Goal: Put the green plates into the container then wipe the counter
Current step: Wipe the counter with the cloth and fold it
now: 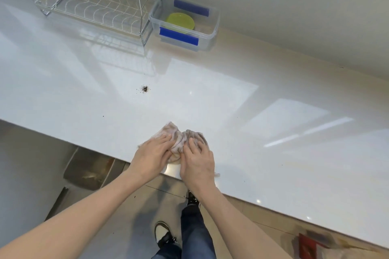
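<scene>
A wire dish rack [92,6] stands far left on the white surface [210,99], crumbs [144,88] nearer. The left hand [152,154] and right hand [197,163] press flat, fingers spread, on a bunched cloth [180,139] at the near edge. Green plates [180,21] lie inside the clear container [214,27], far right of the rack.

The counter [189,94] is glossy, smooth white, mirroring light; the cloth [181,139] near its lower edge is soft, ribbed, rumpled fabric; upper centre, a clear plastic container [212,27] holds shiny green plates [180,21]; upper left, a thin metal wire rack [90,4]
</scene>
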